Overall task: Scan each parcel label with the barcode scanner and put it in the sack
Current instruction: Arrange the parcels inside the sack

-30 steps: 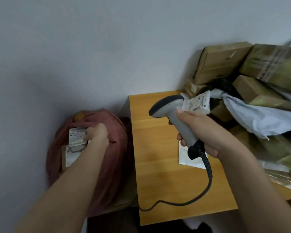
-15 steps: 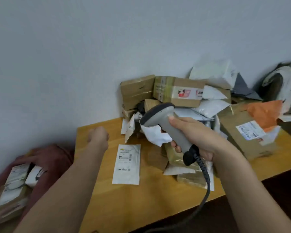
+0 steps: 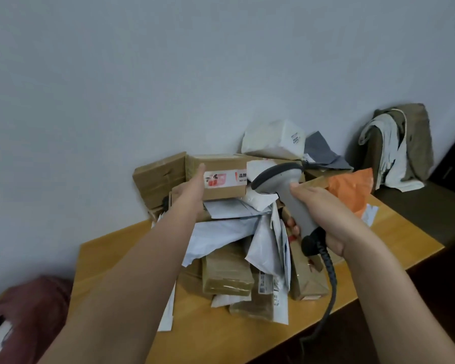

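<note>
Half a second back the left hand hung over bare tabletop; now it has reached far into the heap, fingers straight against the left face of the cardboard box on top, probably to draw it out for scanning. Wooden table carries the whole pile of parcels against the wall. Down at the near left sits the red sack, mouth open, labelled parcels already inside. Right hand is wrapped tight round the barcode scanner, its head aimed left toward that box, ready.
</note>
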The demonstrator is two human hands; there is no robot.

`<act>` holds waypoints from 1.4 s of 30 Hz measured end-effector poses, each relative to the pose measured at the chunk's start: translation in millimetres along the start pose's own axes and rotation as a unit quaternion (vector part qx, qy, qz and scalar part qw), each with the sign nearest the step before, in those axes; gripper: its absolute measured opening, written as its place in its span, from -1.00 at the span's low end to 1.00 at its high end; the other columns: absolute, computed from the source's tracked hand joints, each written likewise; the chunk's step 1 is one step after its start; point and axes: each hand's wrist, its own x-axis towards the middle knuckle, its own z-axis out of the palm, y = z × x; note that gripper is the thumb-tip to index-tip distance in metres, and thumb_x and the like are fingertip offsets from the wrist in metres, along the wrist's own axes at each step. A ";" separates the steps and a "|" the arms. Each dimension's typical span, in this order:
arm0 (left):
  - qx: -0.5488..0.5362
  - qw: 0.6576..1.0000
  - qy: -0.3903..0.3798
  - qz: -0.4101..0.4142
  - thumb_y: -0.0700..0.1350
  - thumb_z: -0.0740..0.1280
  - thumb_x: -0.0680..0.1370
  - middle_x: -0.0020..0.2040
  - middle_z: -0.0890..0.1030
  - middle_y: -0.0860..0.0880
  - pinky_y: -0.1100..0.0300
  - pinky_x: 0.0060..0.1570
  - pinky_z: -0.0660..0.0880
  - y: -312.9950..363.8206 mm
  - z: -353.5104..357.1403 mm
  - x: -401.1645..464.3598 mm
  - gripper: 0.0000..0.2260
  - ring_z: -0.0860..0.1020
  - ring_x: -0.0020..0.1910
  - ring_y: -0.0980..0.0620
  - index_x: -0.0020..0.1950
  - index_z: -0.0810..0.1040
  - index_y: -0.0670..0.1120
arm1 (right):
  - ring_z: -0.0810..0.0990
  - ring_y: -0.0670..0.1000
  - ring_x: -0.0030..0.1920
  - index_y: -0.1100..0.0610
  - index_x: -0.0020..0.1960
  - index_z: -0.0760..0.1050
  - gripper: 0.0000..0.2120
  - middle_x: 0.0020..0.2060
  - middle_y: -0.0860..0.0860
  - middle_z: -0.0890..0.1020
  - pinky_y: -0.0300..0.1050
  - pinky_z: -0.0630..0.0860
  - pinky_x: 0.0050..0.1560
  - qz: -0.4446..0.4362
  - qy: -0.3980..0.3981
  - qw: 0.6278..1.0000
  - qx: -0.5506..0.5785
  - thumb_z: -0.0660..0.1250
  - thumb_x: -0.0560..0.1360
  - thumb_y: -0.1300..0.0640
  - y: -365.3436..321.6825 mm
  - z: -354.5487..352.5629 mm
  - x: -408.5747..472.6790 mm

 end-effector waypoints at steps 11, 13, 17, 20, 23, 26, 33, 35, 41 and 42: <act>0.070 0.996 -0.020 -0.048 0.41 0.40 0.30 -0.04 0.68 -0.07 -0.07 -0.15 0.55 15.6 30.5 30.9 -0.32 0.65 -0.10 -0.12 0.23 0.52 -0.04 | 0.48 -0.04 -0.39 0.20 0.03 0.53 -0.82 -0.20 0.05 0.58 -0.23 0.43 -0.48 -0.043 0.037 0.998 0.028 0.32 0.62 0.07 -5.2 -11.8 22.6; 0.065 0.996 -0.032 -0.056 0.37 0.40 0.32 -0.09 0.70 -0.07 0.00 -0.31 0.52 16.8 29.0 29.1 -0.40 0.67 -0.17 -0.11 0.17 0.55 -0.03 | 0.47 -0.05 -0.42 0.20 0.03 0.52 -0.84 -0.22 0.05 0.60 -0.24 0.42 -0.50 -0.038 0.040 0.998 0.042 0.32 0.61 0.09 -3.3 -9.1 28.3; 0.042 0.996 -0.055 -0.056 0.29 0.44 0.32 0.01 0.68 -0.09 -0.08 -0.09 0.57 18.8 18.1 25.1 -0.42 0.65 -0.07 -0.13 0.21 0.51 -0.02 | 0.45 -0.06 -0.49 0.21 0.06 0.50 -0.88 -0.34 0.03 0.65 -0.24 0.40 -0.54 -0.034 0.044 0.995 0.081 0.34 0.60 0.15 -0.8 0.2 40.7; 0.019 0.996 -0.077 -0.045 0.22 0.45 0.34 0.07 0.66 -0.10 -0.08 -0.03 0.54 18.4 0.3 21.4 -0.43 0.63 0.01 -0.13 0.26 0.46 0.00 | 0.46 -0.06 -0.47 0.16 0.10 0.47 -0.83 -0.03 0.21 0.69 -0.21 0.43 -0.50 -0.043 0.067 0.991 0.111 0.39 0.55 0.19 -0.8 8.6 54.0; -0.027 0.989 -0.140 -0.033 0.16 0.42 0.41 -0.07 0.72 -0.12 -0.07 -0.10 0.58 17.0 -23.4 13.6 -0.59 0.64 0.00 -0.13 0.17 0.52 0.02 | 0.50 -0.08 -0.45 0.14 0.12 0.45 -0.75 0.02 0.24 0.67 -0.22 0.47 -0.46 -0.063 0.101 0.984 0.135 0.44 0.52 0.18 -0.7 24.3 68.8; -0.064 0.981 -0.185 -0.009 0.15 0.39 0.42 -0.02 0.71 -0.14 -0.18 -0.03 0.57 13.3 -46.7 7.4 -0.60 0.61 0.09 -0.17 0.20 0.53 0.02 | 0.50 -0.04 -0.38 0.17 0.25 0.41 -0.62 0.04 0.25 0.64 -0.23 0.47 -0.45 -0.071 0.103 0.974 0.188 0.47 0.51 0.17 0.4 46.3 79.4; -0.201 0.910 -0.363 -0.017 0.15 0.27 0.49 0.31 0.53 -0.28 -0.45 0.21 0.35 1.1 -99.4 -4.4 -0.51 0.47 0.31 -0.36 0.33 0.56 -0.08 | 0.50 -0.11 -0.43 0.05 0.21 0.34 -0.52 -0.17 0.05 0.56 -0.23 0.49 -0.44 -0.093 0.084 0.980 0.156 0.55 0.44 0.07 11.6 95.2 82.5; -0.203 0.903 -0.379 -0.019 0.10 0.25 0.49 0.32 0.51 -0.31 -0.46 0.25 0.30 -1.1 -113.9 -8.3 -0.53 0.46 0.30 -0.39 0.30 0.58 -0.11 | 0.51 -0.10 -0.41 0.03 0.16 0.34 -0.54 -0.18 0.05 0.57 -0.22 0.50 -0.42 -0.100 0.070 0.982 0.141 0.55 0.43 0.07 14.3 104.0 79.8; -0.135 0.952 -0.272 0.040 -0.24 0.15 0.28 0.16 0.56 -0.24 -0.22 0.13 0.50 -1.1 -165.6 -17.0 -0.51 0.53 0.18 -0.31 0.19 0.54 -0.18 | 0.56 -0.15 -0.45 0.04 0.15 0.36 -0.53 -0.20 0.03 0.65 -0.26 0.50 -0.43 -0.125 -0.005 0.989 0.078 0.57 0.40 0.17 19.6 126.7 69.3; -0.112 0.964 -0.238 0.047 -0.28 0.13 0.24 0.12 0.55 -0.23 -0.16 0.04 0.54 -2.4 -173.6 -19.3 -0.54 0.52 0.14 -0.30 0.10 0.55 -0.17 | 0.62 -0.16 -0.39 0.05 0.19 0.35 -0.50 -0.18 0.04 0.67 -0.26 0.54 -0.39 -0.127 -0.023 0.989 0.075 0.57 0.40 0.21 22.8 133.0 66.7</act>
